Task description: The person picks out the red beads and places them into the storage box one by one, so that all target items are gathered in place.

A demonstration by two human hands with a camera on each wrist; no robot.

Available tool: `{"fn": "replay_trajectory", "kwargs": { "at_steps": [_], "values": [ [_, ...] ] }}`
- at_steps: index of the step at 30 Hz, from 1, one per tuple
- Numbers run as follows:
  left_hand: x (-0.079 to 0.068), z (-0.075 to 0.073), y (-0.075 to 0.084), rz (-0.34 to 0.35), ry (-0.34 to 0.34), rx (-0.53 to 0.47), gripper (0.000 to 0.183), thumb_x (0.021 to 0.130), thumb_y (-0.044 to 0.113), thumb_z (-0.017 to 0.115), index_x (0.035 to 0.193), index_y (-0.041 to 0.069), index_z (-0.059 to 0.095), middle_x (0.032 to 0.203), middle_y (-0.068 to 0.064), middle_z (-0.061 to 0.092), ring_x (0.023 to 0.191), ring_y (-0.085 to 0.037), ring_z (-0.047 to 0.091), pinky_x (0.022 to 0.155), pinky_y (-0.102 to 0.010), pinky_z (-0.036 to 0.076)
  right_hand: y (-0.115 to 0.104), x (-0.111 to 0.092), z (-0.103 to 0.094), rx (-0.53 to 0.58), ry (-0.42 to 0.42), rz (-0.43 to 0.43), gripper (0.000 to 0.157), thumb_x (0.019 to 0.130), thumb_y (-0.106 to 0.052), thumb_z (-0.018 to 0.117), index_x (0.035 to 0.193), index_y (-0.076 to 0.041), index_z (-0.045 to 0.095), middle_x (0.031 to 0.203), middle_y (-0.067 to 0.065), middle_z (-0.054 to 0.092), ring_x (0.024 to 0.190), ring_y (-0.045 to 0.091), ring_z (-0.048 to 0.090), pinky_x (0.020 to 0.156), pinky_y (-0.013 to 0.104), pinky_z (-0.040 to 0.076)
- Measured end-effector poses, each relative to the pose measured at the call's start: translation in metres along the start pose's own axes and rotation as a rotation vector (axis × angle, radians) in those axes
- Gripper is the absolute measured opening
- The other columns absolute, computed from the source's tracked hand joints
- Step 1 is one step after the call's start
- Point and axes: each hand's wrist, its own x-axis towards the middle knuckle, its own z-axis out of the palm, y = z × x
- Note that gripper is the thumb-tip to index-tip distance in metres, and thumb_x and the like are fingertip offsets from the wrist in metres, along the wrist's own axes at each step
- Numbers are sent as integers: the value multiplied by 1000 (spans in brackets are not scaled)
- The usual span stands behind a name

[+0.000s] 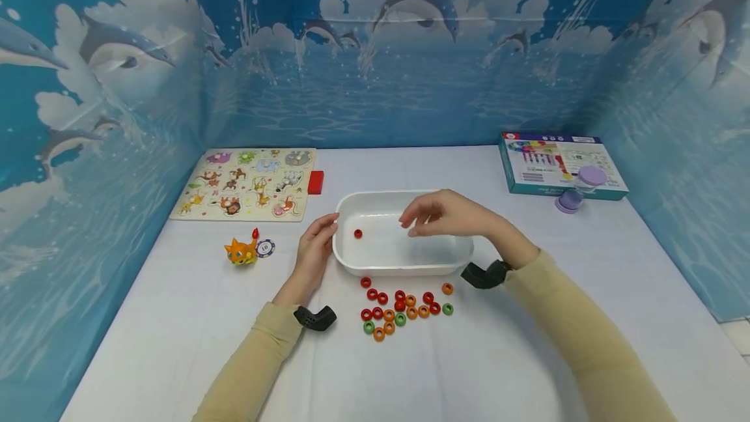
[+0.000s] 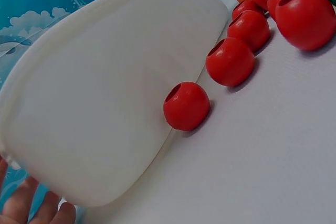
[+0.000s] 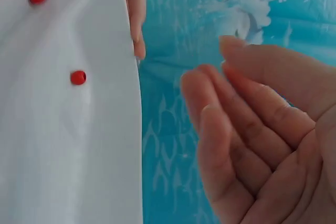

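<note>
A white tray (image 1: 404, 270) sits on the table with one red bead (image 1: 358, 234) inside, near its left end. My left hand (image 1: 314, 249) rests against the tray's left end, fingertips at the rim; in the left wrist view its fingers (image 2: 21, 203) show along the outer wall. Above the right half of the tray hovers my right hand (image 1: 448, 213), fingers loosely bent. Its palm faces the camera in the right wrist view, with nothing in it. In front of the tray lie several loose beads: red beads (image 2: 186, 106), orange beads (image 1: 379, 334) and green beads (image 1: 448, 309).
At the back left lies a wooden animal puzzle board (image 1: 246, 185) beside a red block (image 1: 316, 182). An orange cat figure (image 1: 241, 251) and a round token marked 10 (image 1: 265, 248) stand left of my left hand. A flat box (image 1: 562, 165) and purple-lidded containers (image 1: 569, 200) are at the back right.
</note>
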Motion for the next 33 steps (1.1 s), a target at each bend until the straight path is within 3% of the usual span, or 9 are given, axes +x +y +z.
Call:
{"fn": "replay_trajectory", "kwargs": {
  "at_steps": [5,12,15,21,33],
  "values": [
    [0,1,1,-5,4,9,30,89,19,54,117,10,54,125,-3,47,113,-18,46,93,-26,40,7,-46,27,102,19,-22,21,82,-9,63,103,-4,62,88,7,65,69,23,60,63,29,52],
    [-1,2,1,5,7,15,30,88,20,55,117,9,54,123,-2,48,112,-18,46,94,-27,39,32,-74,80,101,141,0,21,80,-15,67,100,-9,66,78,6,66,49,12,51,43,20,42],
    [-1,2,1,5,3,14,31,88,20,55,117,8,54,123,-3,48,112,-19,47,94,-28,39,42,-79,96,39,218,24,22,79,-23,68,99,-15,67,65,-2,61,47,7,46,41,19,38],
    [-2,1,0,8,3,15,29,89,18,53,117,8,54,122,-3,48,112,-19,46,93,-28,40,58,-80,112,-135,384,21,24,76,-29,70,98,-22,67,63,-13,52,47,2,38,39,18,34],
    [-1,1,0,15,-8,15,30,89,18,53,118,8,53,123,-3,48,113,-20,46,94,-29,39,61,-75,119,-212,446,20,19,76,-28,71,93,-22,68,66,-16,50,49,1,38,41,17,34]
  ]
}}
